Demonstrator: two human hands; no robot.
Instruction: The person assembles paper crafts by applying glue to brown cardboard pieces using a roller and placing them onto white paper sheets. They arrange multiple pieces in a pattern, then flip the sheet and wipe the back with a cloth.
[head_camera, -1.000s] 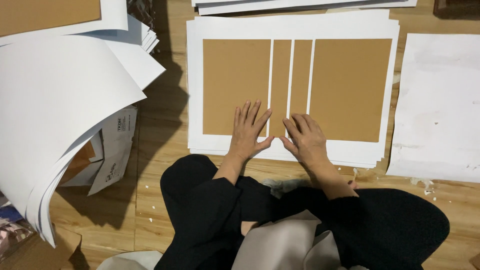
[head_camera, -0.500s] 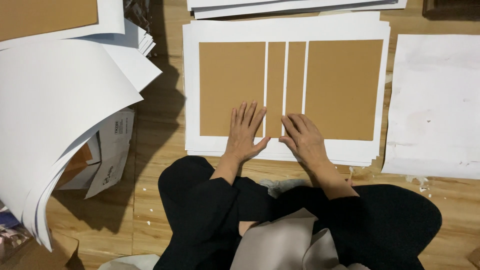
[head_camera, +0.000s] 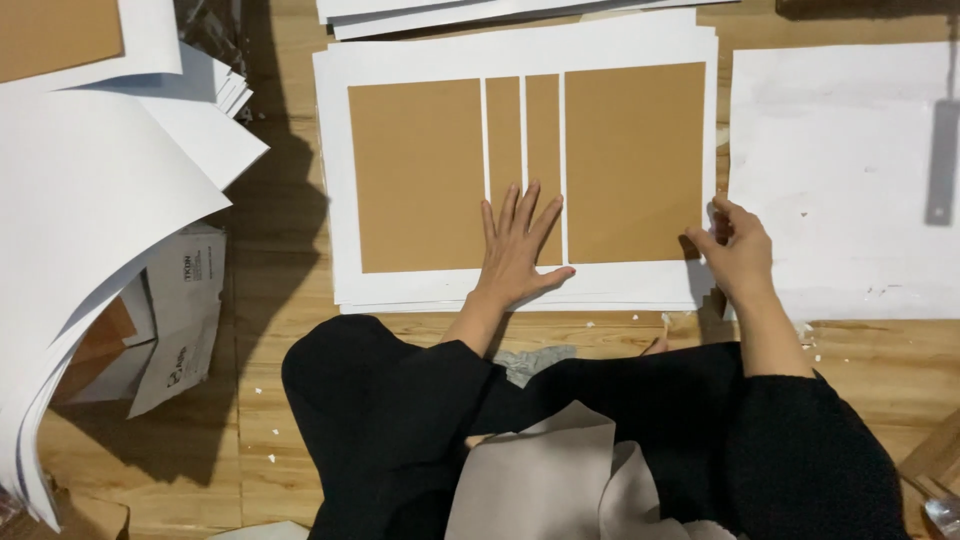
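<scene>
Flat, fingers spread: left hand (head_camera: 518, 248) pressing the two narrow brown cardboard strips (head_camera: 524, 165) at centre of the white sheet stack (head_camera: 520, 55) on the wooden floor (head_camera: 280, 250). Right hand (head_camera: 738, 250): fingers curled, pinching the stack's right edge beside the large right panel (head_camera: 634, 160). Best kept pressed firmly, gaps even

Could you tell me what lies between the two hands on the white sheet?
In the head view, the large right brown board lies between the left hand, flat on the narrow strips, and the right hand at the sheet's right edge.
</scene>
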